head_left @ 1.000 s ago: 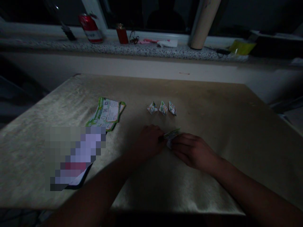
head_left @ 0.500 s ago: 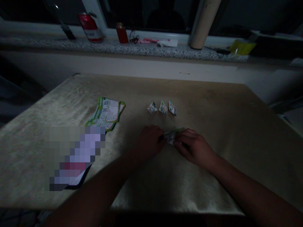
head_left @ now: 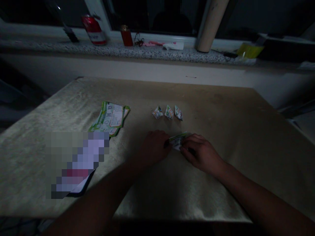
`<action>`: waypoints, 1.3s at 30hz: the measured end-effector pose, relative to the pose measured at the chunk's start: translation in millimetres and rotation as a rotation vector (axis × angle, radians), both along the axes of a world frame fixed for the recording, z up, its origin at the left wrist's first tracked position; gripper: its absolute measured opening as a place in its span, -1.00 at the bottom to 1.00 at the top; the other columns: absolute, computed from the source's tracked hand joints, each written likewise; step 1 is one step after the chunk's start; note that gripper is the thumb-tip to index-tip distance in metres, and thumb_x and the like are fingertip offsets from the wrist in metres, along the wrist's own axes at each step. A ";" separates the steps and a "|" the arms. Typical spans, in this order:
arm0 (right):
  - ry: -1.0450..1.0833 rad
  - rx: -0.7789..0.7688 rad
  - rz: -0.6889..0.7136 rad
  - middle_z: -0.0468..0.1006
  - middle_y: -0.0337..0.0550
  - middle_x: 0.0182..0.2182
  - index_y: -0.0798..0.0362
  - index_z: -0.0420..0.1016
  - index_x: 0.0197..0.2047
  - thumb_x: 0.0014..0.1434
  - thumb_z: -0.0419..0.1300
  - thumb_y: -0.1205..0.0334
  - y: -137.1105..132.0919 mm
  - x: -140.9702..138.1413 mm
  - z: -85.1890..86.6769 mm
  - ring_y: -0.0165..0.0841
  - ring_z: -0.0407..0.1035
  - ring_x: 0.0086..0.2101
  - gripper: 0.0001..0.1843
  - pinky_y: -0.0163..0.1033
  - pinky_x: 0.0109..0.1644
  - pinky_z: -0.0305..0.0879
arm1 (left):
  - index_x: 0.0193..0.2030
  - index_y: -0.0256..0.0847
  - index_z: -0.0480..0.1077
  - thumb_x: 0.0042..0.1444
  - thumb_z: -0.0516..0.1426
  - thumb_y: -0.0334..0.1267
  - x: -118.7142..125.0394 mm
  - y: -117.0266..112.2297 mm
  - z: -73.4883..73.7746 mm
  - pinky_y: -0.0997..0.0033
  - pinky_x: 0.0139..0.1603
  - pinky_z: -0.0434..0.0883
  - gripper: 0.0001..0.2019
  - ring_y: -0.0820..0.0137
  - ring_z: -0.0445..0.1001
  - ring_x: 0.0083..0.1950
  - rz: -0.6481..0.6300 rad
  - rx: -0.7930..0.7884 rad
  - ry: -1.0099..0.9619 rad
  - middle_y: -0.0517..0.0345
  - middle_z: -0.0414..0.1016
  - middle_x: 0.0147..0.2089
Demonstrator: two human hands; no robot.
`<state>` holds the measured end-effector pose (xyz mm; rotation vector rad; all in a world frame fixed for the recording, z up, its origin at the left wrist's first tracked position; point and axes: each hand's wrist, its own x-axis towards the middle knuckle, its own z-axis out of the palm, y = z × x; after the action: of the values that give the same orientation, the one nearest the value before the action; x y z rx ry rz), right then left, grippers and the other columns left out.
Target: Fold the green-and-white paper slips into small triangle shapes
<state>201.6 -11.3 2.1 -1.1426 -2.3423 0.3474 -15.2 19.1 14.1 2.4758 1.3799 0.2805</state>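
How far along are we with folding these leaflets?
Done: three folded paper packets stand in a row. In hand: the left hand and right hand press a partly folded leaflet on the table. Still to do: a small stack of flat leaflets lies beside them.

The room is dim, and the light falls mainly on the middle of a tan, faintly patterned table (head_left: pixel 221 108) that fills the lower view. Beyond its far edge, at 12 o'clock, a pale wall (head_left: pixel 147 69) rises to a speckled stone windowsill (head_left: pixel 152 51) running the full width. Above it the window (head_left: pixel 152 13) is dark, with a white frame bar (head_left: pixel 95 9) at 11 o'clock. The space at 9 o'clock is too dark to make out.
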 end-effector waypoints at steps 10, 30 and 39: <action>0.069 -0.045 -0.065 0.63 -0.07 -0.29 0.03 0.55 -0.36 0.28 0.19 0.28 2.3 -2.2 0.3 -0.25 0.49 -0.24 -0.82 -0.11 -0.11 0.42 | -0.30 -0.22 0.49 0.22 0.12 -0.14 -2.8 -0.2 -2.0 0.24 -0.10 0.33 -0.78 0.25 0.47 -0.20 -0.004 -0.008 -0.071 0.06 0.52 -0.29; 0.106 -0.101 -0.178 0.64 -0.08 -0.23 0.03 0.59 -0.41 0.22 0.22 0.30 7.0 -2.9 -1.8 -0.26 0.56 -0.25 -0.82 -0.15 -0.09 0.48 | -0.27 -0.25 0.49 0.28 0.10 -0.19 4.0 -3.3 0.7 0.21 -0.09 0.35 -0.78 0.23 0.49 -0.23 0.025 0.031 -0.026 0.02 0.54 -0.28; 0.139 -0.088 -0.220 0.62 -0.10 -0.29 0.05 0.54 -0.48 0.20 0.22 0.32 7.0 -7.9 -1.7 -0.32 0.53 -0.33 -0.79 -0.24 -0.19 0.43 | -0.17 -0.29 0.49 0.33 0.06 -0.27 6.9 -0.3 -4.6 0.21 0.00 0.36 -0.80 0.25 0.49 -0.14 0.016 0.100 -0.009 0.02 0.54 -0.19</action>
<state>193.7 -4.3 0.4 -1.3575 -2.0757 0.4388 -8.3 18.7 9.5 2.5413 1.4155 0.3718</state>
